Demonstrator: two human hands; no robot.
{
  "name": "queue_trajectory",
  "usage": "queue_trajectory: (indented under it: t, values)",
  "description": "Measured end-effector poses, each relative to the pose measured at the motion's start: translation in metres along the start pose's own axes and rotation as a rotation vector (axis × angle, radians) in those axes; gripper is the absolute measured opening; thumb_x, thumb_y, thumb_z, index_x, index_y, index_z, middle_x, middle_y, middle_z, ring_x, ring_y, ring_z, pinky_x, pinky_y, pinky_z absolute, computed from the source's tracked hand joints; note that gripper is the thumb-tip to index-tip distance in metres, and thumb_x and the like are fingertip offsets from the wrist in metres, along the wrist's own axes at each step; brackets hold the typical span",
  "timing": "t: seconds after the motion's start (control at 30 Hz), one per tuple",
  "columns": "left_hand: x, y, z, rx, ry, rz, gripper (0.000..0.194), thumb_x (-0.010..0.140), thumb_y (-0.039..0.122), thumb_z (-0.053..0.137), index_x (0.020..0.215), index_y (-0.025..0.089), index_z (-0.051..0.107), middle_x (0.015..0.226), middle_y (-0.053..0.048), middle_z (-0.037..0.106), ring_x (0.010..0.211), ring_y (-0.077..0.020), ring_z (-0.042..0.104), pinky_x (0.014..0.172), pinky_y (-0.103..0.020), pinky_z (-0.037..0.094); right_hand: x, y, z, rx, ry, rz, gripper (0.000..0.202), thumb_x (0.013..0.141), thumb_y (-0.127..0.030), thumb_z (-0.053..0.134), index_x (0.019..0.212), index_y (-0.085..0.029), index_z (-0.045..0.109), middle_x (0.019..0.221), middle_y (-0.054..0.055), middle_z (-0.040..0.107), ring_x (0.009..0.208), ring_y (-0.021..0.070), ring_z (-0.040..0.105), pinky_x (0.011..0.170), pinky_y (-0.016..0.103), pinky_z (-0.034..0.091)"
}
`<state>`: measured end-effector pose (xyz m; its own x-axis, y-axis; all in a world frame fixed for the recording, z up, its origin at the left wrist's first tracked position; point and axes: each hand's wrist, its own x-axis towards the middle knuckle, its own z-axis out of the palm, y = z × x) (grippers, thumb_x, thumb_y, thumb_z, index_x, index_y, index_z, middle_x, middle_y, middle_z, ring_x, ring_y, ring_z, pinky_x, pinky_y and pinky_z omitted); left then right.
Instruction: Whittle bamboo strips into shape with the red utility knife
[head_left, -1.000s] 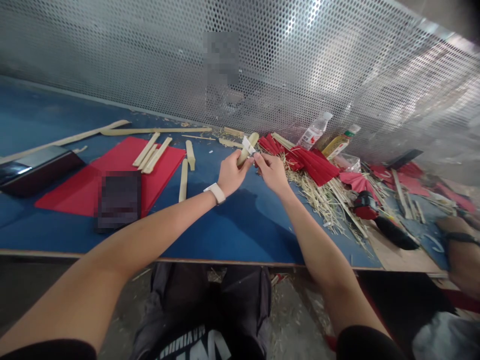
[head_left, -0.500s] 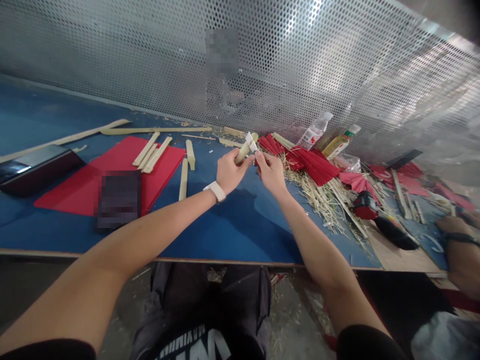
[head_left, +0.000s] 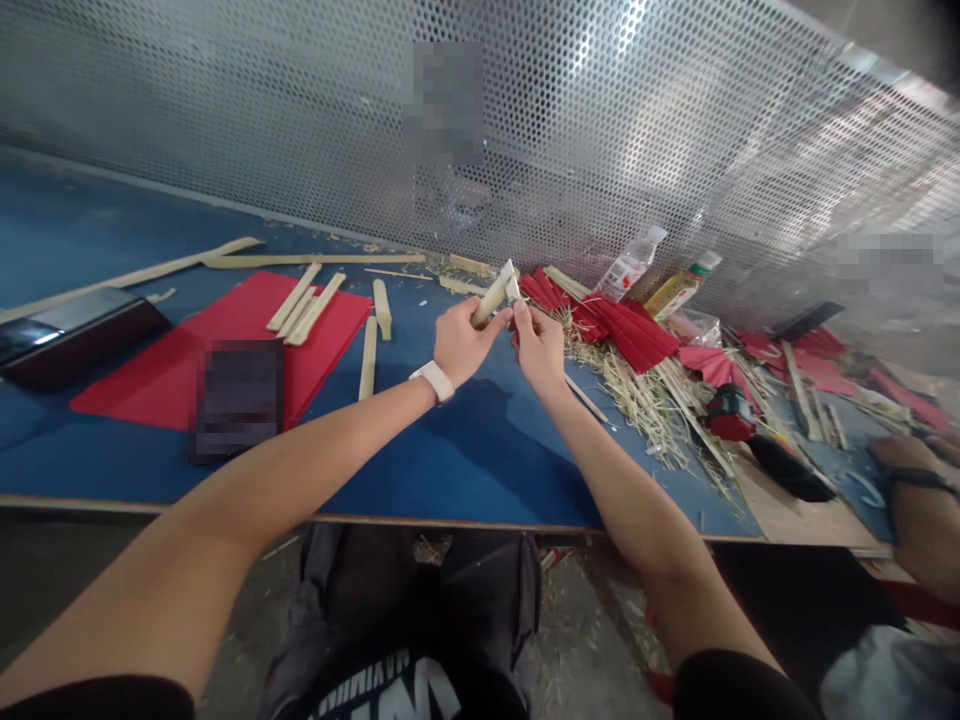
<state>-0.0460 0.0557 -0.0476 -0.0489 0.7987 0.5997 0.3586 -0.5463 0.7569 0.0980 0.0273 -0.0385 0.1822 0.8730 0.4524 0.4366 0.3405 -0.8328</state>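
Fingers of the left hand [head_left: 463,345] grip a pale strip [head_left: 490,302] above the blue bench [head_left: 480,460], while those of the right hand [head_left: 540,350] pinch a flat blade [head_left: 510,275] at the strip's far end, where I would judge shallow strokes, angled away from the left hand, safest.

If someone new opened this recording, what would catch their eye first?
Probably the flat red sheets, bright against the blue table on the person's left. Next, at the centre, the left hand grips a pale strip while the right hand holds what looks like a blade against it. Pleated red pieces and straw-like shavings crowd the right.
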Motion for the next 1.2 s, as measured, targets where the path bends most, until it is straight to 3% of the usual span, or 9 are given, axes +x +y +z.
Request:
queue_trajectory:
  t: [0.2, 0.4, 0.63, 0.8, 0.97, 1.07, 1.2]
  values:
    - [-0.007, 0.007, 0.001, -0.039, -0.044, -0.049, 0.067, 0.088, 0.063, 0.09, 0.063, 0.025, 0.041, 0.058, 0.004, 0.047, 0.058, -0.0142, 0.044, 0.062, -0.034, 0.037, 0.012, 0.008, -0.003, 0.231, 0.112, 0.153, 0.075, 0.096, -0.101, 0.047, 0.077, -0.029, 0.05, 0.053, -0.006, 0.04, 0.041, 0.0133, 0.033, 0.041, 0.031, 0.027]
    - [-0.02, 0.012, 0.004, -0.137, -0.078, -0.049, 0.047, 0.098, 0.055, 0.079, 0.077, 0.026, 0.048, 0.063, 0.004, 0.052, 0.058, -0.0148, 0.05, 0.065, -0.033, 0.045, 0.032, 0.023, -0.03, 0.182, 0.145, 0.14, 0.074, 0.096, -0.1, 0.049, 0.077, -0.029, 0.052, 0.052, -0.007, 0.041, 0.04, 0.0128, 0.033, 0.041, 0.031, 0.027]
    - [-0.015, -0.006, 0.007, -0.249, -0.119, -0.049, 0.026, 0.114, 0.048, 0.056, 0.1, 0.026, 0.052, 0.07, 0.001, 0.063, 0.059, -0.0179, 0.061, 0.063, -0.034, 0.048, 0.022, 0.001, -0.039, -0.113, -0.059, -0.103, 0.079, 0.1, -0.098, 0.042, 0.077, -0.026, 0.061, 0.055, -0.001, 0.05, 0.053, 0.0179, 0.049, 0.056, 0.035, 0.037]
    - [-0.01, -0.007, 0.009, -0.377, -0.183, -0.116, 0.01, 0.11, 0.031, 0.055, 0.103, 0.025, 0.055, 0.085, -0.002, 0.074, 0.057, -0.0157, 0.067, 0.062, -0.033, 0.055, 0.016, -0.011, -0.042, -0.297, -0.147, -0.214, 0.082, 0.102, -0.098, 0.036, 0.077, -0.025, 0.064, 0.058, 0.001, 0.054, 0.06, 0.0198, 0.052, 0.064, 0.036, 0.037]
    - [-0.01, -0.004, 0.006, -0.362, -0.207, -0.075, 0.001, 0.106, 0.025, 0.057, 0.106, 0.024, 0.057, 0.082, -0.002, 0.07, 0.062, -0.0169, 0.064, 0.064, -0.034, 0.054, 0.017, -0.018, -0.047, -0.369, -0.29, -0.284, 0.083, 0.104, -0.095, 0.036, 0.074, -0.024, 0.063, 0.06, 0.001, 0.053, 0.061, 0.0189, 0.05, 0.068, 0.036, 0.036]
    - [-0.012, -0.005, 0.005, -0.311, -0.247, -0.004, 0.011, 0.104, 0.03, 0.066, 0.107, 0.023, 0.058, 0.082, -0.002, 0.069, 0.071, -0.0194, 0.067, 0.068, -0.035, 0.054, 0.018, -0.021, -0.049, -0.398, -0.361, -0.299, 0.082, 0.106, -0.093, 0.035, 0.074, -0.023, 0.064, 0.065, 0.003, 0.058, 0.064, 0.019, 0.052, 0.07, 0.035, 0.037]
    - [-0.013, -0.007, 0.006, -0.255, -0.302, 0.048, 0.021, 0.105, 0.041, 0.071, 0.106, 0.024, 0.058, 0.079, -0.002, 0.066, 0.069, -0.0204, 0.064, 0.064, -0.036, 0.051, 0.019, -0.023, -0.053, -0.4, -0.387, -0.263, 0.082, 0.107, -0.092, 0.037, 0.077, -0.023, 0.068, 0.067, 0.004, 0.062, 0.067, 0.0202, 0.055, 0.071, 0.035, 0.037]
